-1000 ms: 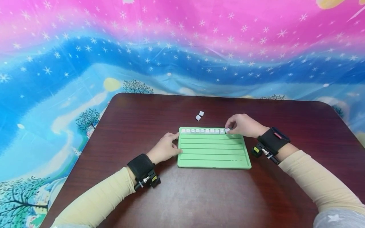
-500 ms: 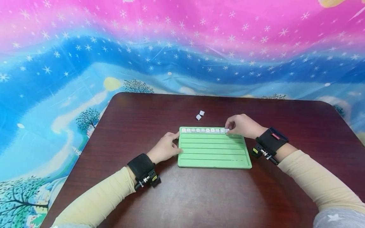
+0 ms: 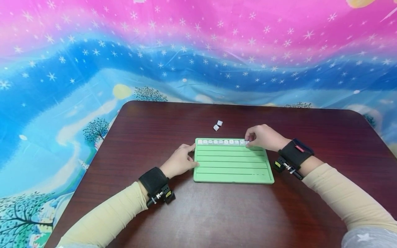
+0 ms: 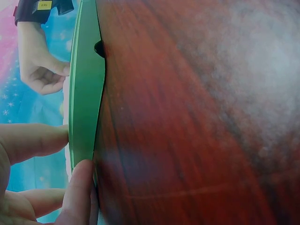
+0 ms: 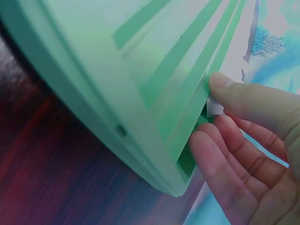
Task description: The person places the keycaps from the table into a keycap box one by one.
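Observation:
A green tray (image 3: 231,158) with raised ridges across it lies on the table. Along its far channel runs a row of white keycaps (image 3: 220,142), small and marked on top. My left hand (image 3: 179,160) holds the tray's left edge; in the left wrist view one finger (image 4: 80,180) lies against the green side wall. At the row's right end my right hand (image 3: 263,136) pinches a white keycap (image 5: 214,107) between thumb and fingers, down in the channel. The fingers cover most of this keycap in the head view.
Two loose white keycaps (image 3: 216,127) lie close together on the dark wooden table (image 3: 161,124), beyond the tray. A patterned cloth (image 3: 198,51) hangs behind the table's far edge. Both wrists wear black straps with cameras.
The keycap in my right fingers has settled lower, in line with the row. My left hand stays at the tray's left edge, and the loose keycaps lie where they were.

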A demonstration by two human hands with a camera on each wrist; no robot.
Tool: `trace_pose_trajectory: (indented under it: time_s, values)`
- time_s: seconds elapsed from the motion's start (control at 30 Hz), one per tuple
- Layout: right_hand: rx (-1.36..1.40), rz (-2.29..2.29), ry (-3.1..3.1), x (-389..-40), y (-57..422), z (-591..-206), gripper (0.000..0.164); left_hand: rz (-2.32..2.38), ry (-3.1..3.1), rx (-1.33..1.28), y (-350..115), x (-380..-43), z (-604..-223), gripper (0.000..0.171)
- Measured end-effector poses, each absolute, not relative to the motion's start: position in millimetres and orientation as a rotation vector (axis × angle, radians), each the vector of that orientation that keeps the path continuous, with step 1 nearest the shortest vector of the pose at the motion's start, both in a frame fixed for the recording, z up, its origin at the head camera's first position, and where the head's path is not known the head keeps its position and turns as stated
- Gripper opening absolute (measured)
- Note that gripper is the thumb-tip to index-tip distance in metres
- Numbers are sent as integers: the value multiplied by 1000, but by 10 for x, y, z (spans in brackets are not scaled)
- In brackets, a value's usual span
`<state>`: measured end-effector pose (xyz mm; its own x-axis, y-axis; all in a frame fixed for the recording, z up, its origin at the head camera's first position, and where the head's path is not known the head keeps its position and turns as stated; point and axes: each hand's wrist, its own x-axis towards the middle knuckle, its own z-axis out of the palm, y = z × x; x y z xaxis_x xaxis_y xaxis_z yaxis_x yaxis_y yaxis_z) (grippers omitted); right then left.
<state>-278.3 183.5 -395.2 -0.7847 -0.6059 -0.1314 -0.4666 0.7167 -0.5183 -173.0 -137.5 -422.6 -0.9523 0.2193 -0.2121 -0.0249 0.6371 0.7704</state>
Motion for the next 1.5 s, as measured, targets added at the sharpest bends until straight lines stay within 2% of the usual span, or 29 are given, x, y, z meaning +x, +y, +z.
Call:
trace_pose_trajectory:
  time_s: [0.6,1.03,1.5]
  values:
    - [-806,-692,2603,-2787,1831,-3945,9,1213,2569,163,-1387,-1723,-4240,81]
    - [-869,-667,2575,-2819,1898,-3827,19,1226,2559,163,-1384,-1715,-4222,81]
    - [-881,-674,2656,-3116,1720,-3749,22,1194,2569,144,-1365,-1725,-4219,82]
